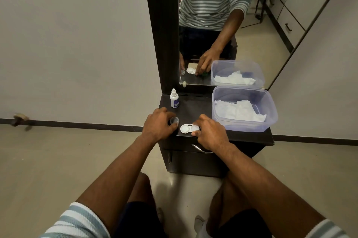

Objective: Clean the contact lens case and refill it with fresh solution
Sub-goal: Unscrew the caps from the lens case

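A white contact lens case (186, 128) lies near the front edge of the dark cabinet top (195, 106); its left well is uncovered. My right hand (210, 133) curls over the case's right half, and the mirror shows something green under those fingers. My left hand (157, 125) grips a small clear cap (174, 121) just left of the case. A small white solution bottle (174, 99) with a blue label stands upright at the back left of the top, apart from both hands.
A clear plastic tub (271, 114) holding crumpled white tissues takes up the right side of the cabinet top. A tall mirror (251, 34) in a dark frame rises behind it. A drawer handle (199, 149) sits below the front edge. Tiled floor surrounds the cabinet.
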